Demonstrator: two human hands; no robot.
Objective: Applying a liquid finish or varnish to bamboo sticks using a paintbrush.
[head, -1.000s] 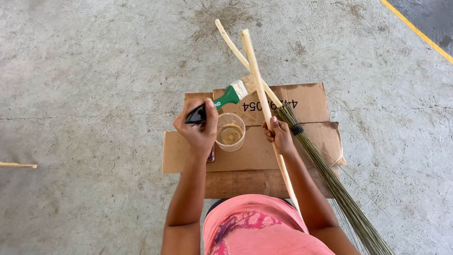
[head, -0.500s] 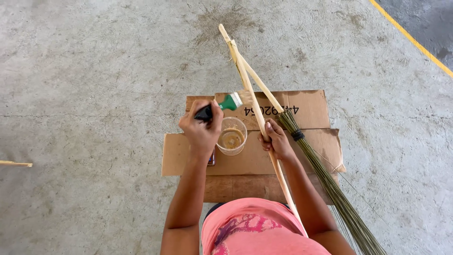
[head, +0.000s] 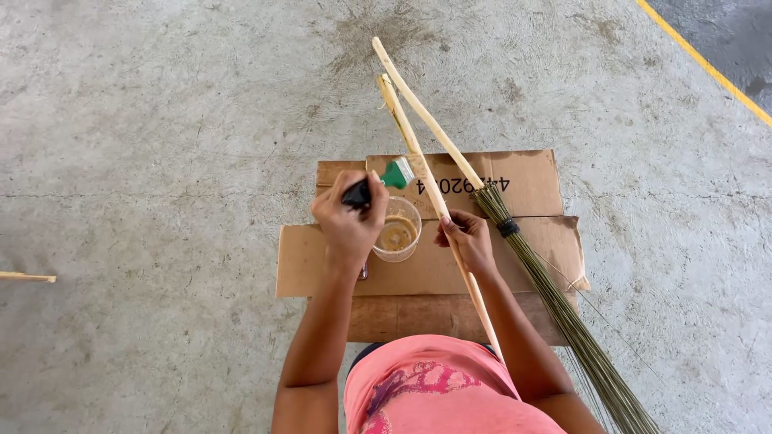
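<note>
Left hand (head: 350, 225) angles paintbrush (head: 379, 182) (right hand (head: 466, 239) grips stick (head: 426, 173)).

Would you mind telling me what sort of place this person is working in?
Probably a workshop or warehouse floor: bare concrete floor, a painted yellow line, and flattened cardboard serving as a work mat.

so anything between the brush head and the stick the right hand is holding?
Nothing visible. The left hand holds the green paintbrush with its pale bristles right at the wooden stick, which the right hand grips lower down. The plastic cup sits below the brush, the broom off to the right, both outside that gap.
</note>
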